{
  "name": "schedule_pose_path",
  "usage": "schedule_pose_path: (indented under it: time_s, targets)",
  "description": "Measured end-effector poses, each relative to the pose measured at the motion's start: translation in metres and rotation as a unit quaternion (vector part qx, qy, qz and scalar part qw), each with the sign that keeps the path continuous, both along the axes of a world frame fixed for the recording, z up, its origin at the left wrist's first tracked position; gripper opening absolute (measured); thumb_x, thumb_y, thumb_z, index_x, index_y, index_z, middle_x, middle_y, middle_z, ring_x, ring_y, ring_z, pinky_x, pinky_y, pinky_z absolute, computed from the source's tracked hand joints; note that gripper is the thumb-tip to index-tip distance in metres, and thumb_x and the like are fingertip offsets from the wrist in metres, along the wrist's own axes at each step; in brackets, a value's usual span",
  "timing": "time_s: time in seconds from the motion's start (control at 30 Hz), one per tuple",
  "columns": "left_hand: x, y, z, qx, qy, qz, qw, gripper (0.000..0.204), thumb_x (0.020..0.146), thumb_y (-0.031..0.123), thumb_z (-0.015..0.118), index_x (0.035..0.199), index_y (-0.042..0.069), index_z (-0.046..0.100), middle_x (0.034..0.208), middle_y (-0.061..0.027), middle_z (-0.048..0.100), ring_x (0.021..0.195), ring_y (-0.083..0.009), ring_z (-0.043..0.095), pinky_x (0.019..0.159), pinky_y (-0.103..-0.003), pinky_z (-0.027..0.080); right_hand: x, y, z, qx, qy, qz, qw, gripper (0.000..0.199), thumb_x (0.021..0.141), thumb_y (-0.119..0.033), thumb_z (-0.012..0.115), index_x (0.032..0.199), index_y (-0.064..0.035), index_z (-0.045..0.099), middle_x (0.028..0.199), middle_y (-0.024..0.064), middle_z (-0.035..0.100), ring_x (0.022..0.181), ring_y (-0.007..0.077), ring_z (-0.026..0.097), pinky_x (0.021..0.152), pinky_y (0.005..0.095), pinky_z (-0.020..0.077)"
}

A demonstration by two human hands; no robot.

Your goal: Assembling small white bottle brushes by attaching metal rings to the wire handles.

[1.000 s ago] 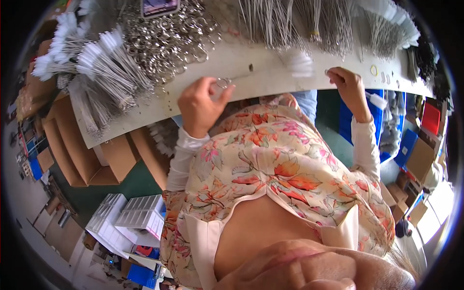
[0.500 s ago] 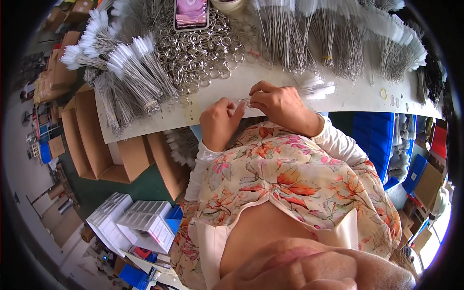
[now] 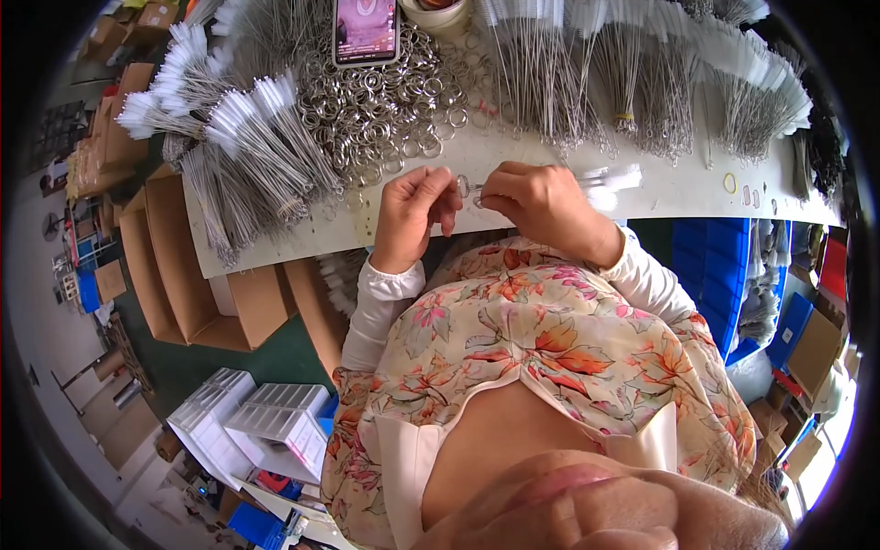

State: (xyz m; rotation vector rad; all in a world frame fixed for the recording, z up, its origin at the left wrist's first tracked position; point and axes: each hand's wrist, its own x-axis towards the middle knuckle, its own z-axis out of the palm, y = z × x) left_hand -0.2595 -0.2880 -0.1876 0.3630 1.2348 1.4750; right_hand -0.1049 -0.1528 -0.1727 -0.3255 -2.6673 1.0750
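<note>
**Head view: ring and brush wire held at the near edge**

Your left hand (image 3: 414,213) pinches a small metal ring (image 3: 463,186) between thumb and forefinger, just above the near edge of the white surface (image 3: 678,188). Your right hand (image 3: 541,203) has its fingers closed on the wire stem of a white-tipped brush (image 3: 607,177), whose bristle end points right and lies low over the surface. Ring and wire end meet between the two hands, so the step in hand appears to be joining brush to ring. The next move likely calls for a fine, steady feed of the wire end through the ring.

Both wrists are bent inward, forearms rising from the near side, fingertips almost touching. A heap of loose rings (image 3: 385,105) lies on the far side, with brush bundles (image 3: 247,137) at far left.
</note>
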Motion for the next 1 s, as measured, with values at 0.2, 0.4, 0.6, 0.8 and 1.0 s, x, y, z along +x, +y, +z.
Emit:
schedule_pose_path:
  time_s: [0.2, 0.4, 0.6, 0.8, 1.0]
  targets:
    - [0.013, 0.009, 0.038, 0.152, 0.304, 0.067, 0.938, 0.024, 0.083, 0.007, 0.062, 0.105, -0.001, 0.059, 0.1, -0.0119, 0.06, 0.077, -0.0149, 0.062, 0.068, -0.027, 0.052, -0.005, 0.021, 0.03, -0.119, 0.019, 0.027, 0.992, 0.01, 0.08, -0.011, 0.063, 0.083, -0.0018, 0.062, 0.074, 0.01, 0.061, 0.064, 0.0277, 0.06, 0.058, 0.0342, 0.0466]
    - [-0.006, 0.02, 0.057, 0.214, 0.624, -0.024, 0.751, 0.036, 0.071, -0.009, 0.065, 0.102, 0.009, 0.065, 0.101, -0.0104, 0.06, 0.08, -0.0193, 0.065, 0.065, -0.027, 0.054, -0.011, 0.028, 0.053, -0.195, -0.002, 0.053, 0.979, 0.011, 0.08, -0.012, 0.063, 0.085, -0.0017, 0.063, 0.074, 0.0119, 0.064, 0.065, 0.0269, 0.062, 0.06, 0.0335, 0.0477]
    - [-0.019, 0.022, 0.067, 0.234, 0.631, -0.076, 0.736, 0.035, 0.07, -0.007, 0.067, 0.1, 0.01, 0.066, 0.1, -0.0078, 0.061, 0.078, -0.0181, 0.065, 0.063, -0.027, 0.055, -0.012, 0.028, 0.059, -0.214, -0.003, 0.075, 0.974, 0.011, 0.08, -0.011, 0.064, 0.085, -0.0009, 0.063, 0.072, 0.0116, 0.064, 0.062, 0.0237, 0.061, 0.059, 0.0318, 0.0468]
    - [-0.02, 0.02, 0.068, 0.23, 0.647, -0.066, 0.724, 0.033, 0.07, -0.005, 0.069, 0.099, 0.01, 0.066, 0.095, -0.0076, 0.062, 0.075, -0.0176, 0.065, 0.061, -0.026, 0.055, -0.014, 0.026, 0.063, -0.242, -0.033, 0.072, 0.967, 0.012, 0.081, -0.012, 0.064, 0.085, -0.0005, 0.063, 0.071, 0.0108, 0.063, 0.061, 0.0194, 0.059, 0.058, 0.0306, 0.0452]
    - [-0.019, 0.017, 0.068, 0.212, 0.637, -0.025, 0.74, 0.032, 0.071, -0.005, 0.067, 0.101, 0.006, 0.066, 0.095, -0.0099, 0.065, 0.075, -0.0174, 0.066, 0.063, -0.025, 0.055, -0.017, 0.024, 0.06, -0.265, -0.026, 0.069, 0.961, 0.013, 0.082, -0.013, 0.063, 0.086, -0.0005, 0.064, 0.072, 0.0102, 0.064, 0.062, 0.0186, 0.059, 0.059, 0.0304, 0.0453]
